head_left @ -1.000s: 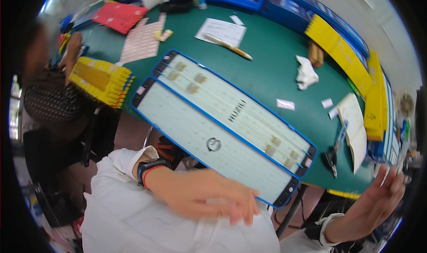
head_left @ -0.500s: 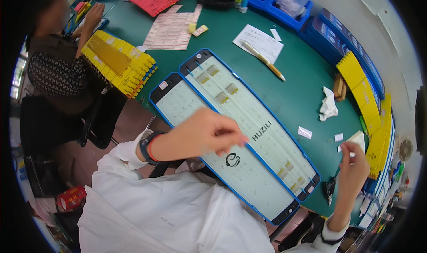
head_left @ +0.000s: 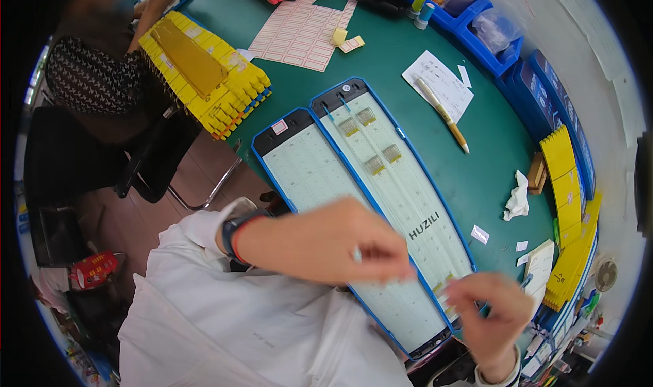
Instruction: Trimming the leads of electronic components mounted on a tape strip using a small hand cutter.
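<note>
A long, blue-edged flat case lies opened out in two halves, a left panel and a right panel, both pale with fine marks and black ends. Small tan ribbed pieces sit along the right panel, and thin blue strips show at its far end. My left hand hovers over the left panel with thumb and fingers closed in a pinch. Close to the case's near right part is my right hand, blurred, its fingers curled together. What either pinch holds, if anything, is too small to see.
On the green table lie a pen on a written paper, label sheets and a crumpled tissue. Yellow stacked boards stand left, beside a seated person. Blue bins line the back.
My right hand has moved left from the table's right side to the case. My left hand has shifted slightly right and nearer. The whole view has turned a little.
</note>
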A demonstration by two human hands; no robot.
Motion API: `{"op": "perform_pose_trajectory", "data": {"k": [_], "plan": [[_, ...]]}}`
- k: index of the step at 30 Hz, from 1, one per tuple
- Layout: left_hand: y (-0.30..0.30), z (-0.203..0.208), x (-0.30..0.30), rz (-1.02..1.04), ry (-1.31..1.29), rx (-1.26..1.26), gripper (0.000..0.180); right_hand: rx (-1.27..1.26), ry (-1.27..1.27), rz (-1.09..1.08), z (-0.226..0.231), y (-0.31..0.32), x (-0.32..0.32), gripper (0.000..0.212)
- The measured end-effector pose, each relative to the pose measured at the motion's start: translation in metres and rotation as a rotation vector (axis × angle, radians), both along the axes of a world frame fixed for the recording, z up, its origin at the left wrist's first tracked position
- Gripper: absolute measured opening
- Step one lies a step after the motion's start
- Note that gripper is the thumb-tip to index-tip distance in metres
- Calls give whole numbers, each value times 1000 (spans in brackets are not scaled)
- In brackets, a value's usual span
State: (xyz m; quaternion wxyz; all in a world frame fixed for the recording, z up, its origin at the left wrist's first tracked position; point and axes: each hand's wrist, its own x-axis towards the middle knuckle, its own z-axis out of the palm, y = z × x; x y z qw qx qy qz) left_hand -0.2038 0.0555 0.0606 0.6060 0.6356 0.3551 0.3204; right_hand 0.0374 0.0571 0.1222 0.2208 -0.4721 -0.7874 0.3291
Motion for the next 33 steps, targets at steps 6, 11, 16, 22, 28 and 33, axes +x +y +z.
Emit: {"op": "perform_pose_trajectory", "data": {"k": [6,11,16,22,28,33], "plan": [[43,-63,-50,856,818,654,41,-175,211,-248,-6,68,-3,4],[37,-72,-41,821,775,574,54,-492,189,-103,-40,84,-54,13],[38,-80,-44,827,761,558,56,-451,121,-5,-73,95,-95,16],[34,-78,-40,835,862,576,58,-336,147,-20,-97,123,-134,17],[34,-76,-41,820,874,555,61,-288,202,-31,-113,127,-143,16],[34,-75,-44,805,875,542,61,-271,217,-29,-115,129,-152,16]]}}
